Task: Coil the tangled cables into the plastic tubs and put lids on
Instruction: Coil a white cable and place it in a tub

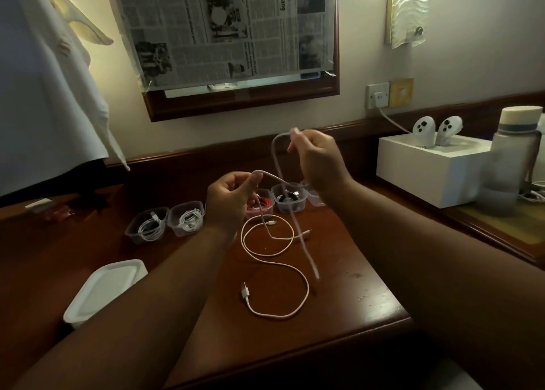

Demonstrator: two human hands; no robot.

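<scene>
My right hand (317, 161) pinches one end of a white cable (275, 159) and lifts it above the desk. My left hand (231, 198) pinches the same cable lower down, so it arches between the two hands; its free tail hangs blurred down to the desk. A second white cable (295, 267) lies looped on the wooden desk (354, 289) below my hands. Behind them stand small clear tubs: two holding coiled white cables (147, 224) (187, 217), one with red cable (262, 207), one with dark items (290, 196). White lids (106, 289) are stacked at the left.
A white box (430, 171) with two white controllers (436, 128) stands at the right, beside a water bottle (513, 159). A plugged-in cord runs from the wall socket (377, 95). White cloth (47, 95) hangs at the left. The desk's front edge is near me.
</scene>
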